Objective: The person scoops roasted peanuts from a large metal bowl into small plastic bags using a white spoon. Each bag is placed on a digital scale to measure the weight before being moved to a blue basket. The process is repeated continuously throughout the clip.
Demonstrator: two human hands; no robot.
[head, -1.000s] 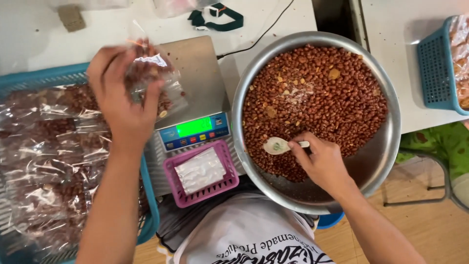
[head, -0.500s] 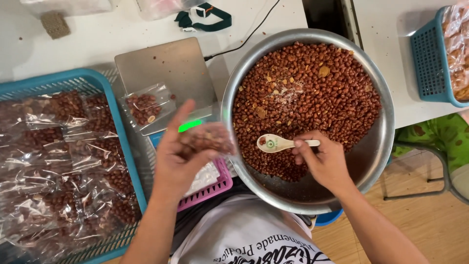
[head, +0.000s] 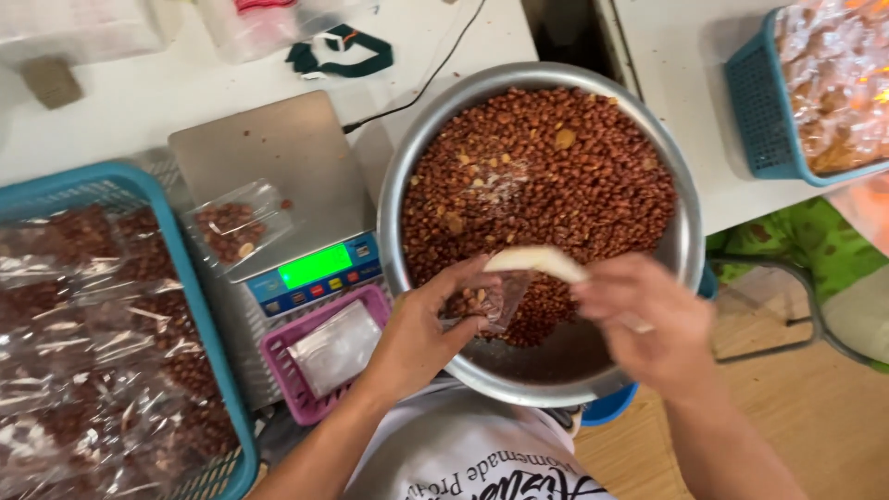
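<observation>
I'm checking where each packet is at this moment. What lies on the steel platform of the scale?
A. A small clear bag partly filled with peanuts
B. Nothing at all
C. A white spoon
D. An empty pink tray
A: a small clear bag holding some peanuts lies flat on the scale, while the left hand holds another bag over the bowl.

The right hand (head: 653, 319) is smeared by motion blur, so its grip on the pale spoon (head: 537, 261) cannot be made out, and the spoon's handle is hidden behind the fingers. The left hand (head: 431, 329) covers part of the small clear bag (head: 486, 301). The blue basket (head: 199, 370) of packed bags runs off the left and bottom edges; another basket (head: 755, 111) is cut off at the right.
</observation>
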